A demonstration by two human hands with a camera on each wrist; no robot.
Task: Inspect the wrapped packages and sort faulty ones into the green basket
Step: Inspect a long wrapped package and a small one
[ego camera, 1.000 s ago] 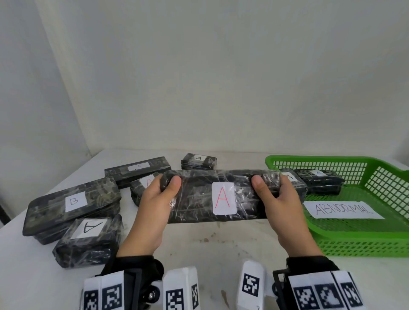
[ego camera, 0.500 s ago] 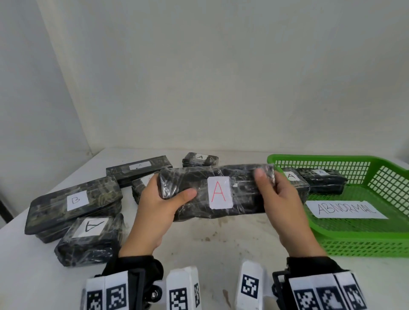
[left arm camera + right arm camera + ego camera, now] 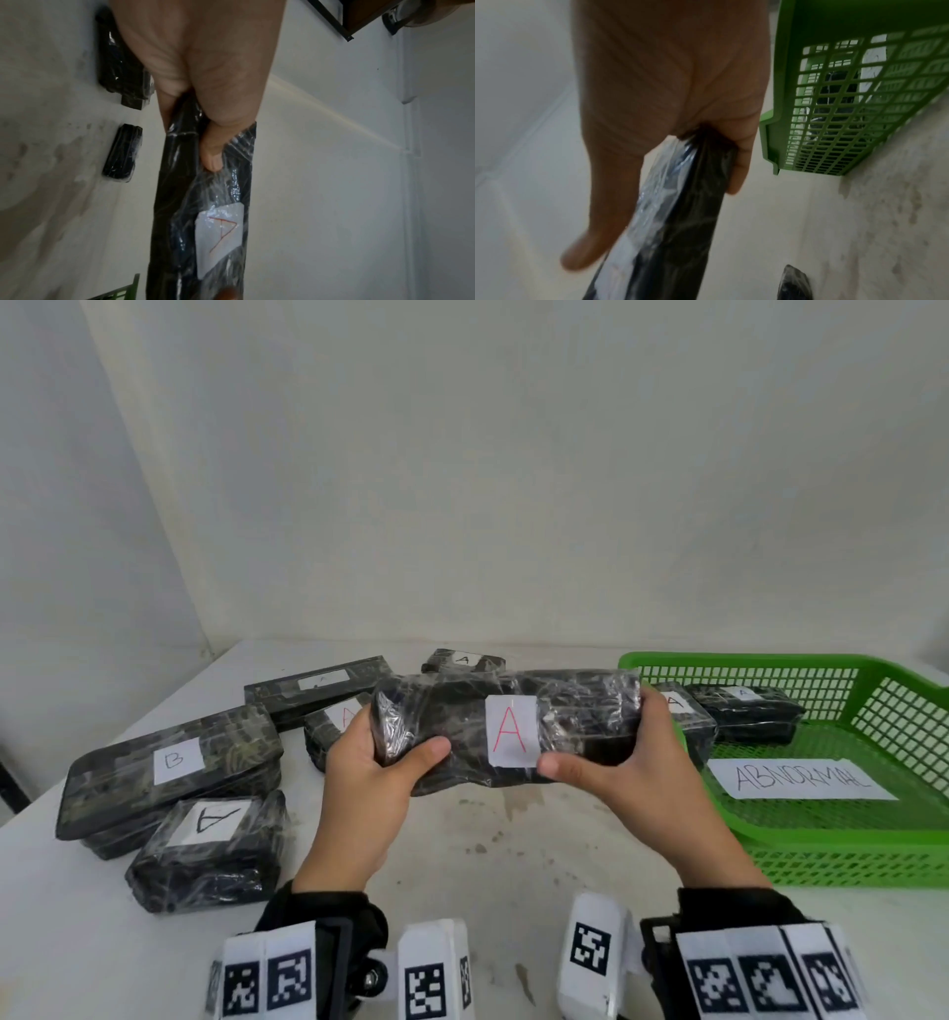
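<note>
Now the long wrapped package [image 3: 506,731], with a red A on its white label [image 3: 511,738], is held in the air above the table [image 3: 513,839], just left of the green basket [image 3: 873,839]. The left hand [image 3: 369,778] grips its left end, thumb in front. The right hand [image 3: 631,773] grips its right end, near the basket's rim. More packages [image 3: 169,762] lie on the table, left of the held one.

A stained white table [image 3: 513,855] is seen below plain white walls [image 3: 513,480]; a dark framed panel [image 3: 359,18] is glimpsed overhead.
</note>
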